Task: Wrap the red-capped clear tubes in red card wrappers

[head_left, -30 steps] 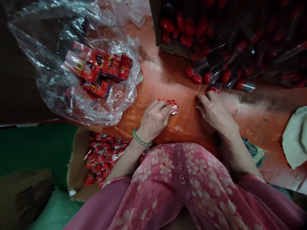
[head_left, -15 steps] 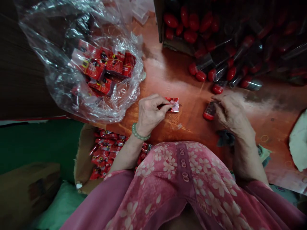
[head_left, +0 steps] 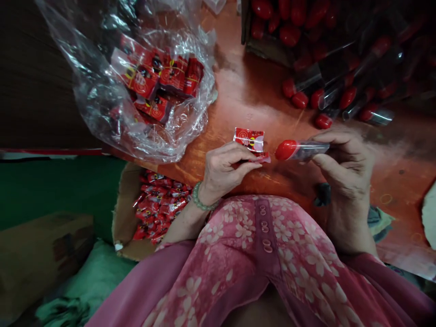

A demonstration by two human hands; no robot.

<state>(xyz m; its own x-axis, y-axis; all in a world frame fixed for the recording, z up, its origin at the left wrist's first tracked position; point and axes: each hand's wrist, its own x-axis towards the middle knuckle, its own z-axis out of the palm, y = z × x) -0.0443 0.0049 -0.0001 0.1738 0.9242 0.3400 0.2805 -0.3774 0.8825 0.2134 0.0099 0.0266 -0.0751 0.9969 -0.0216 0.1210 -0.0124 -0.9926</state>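
Observation:
Near the table's front edge, my left hand (head_left: 229, 170) pinches a small red printed wrapper (head_left: 250, 138) between thumb and fingers. A folded red and pink end of it shows by the fingertips. To its right, my right hand (head_left: 345, 165) grips a clear tube with a red rounded cap (head_left: 286, 150). The tube lies sideways, cap pointing left towards the wrapper, and the two do not touch. Something dark shows inside the tube.
A clear plastic bag (head_left: 85, 109) with bundled red wrappers lies at the upper left. Below it is a cardboard box (head_left: 124, 209) of red packets. Many red-capped clear tubes (head_left: 347, 97) lie at the upper right. A dark cloth (head_left: 322, 193) is beside my right wrist.
My right hand has lifted the red-capped tube and turned it sideways, cap to the left. More of the wrapper shows above my left hand. The view has shifted slightly.

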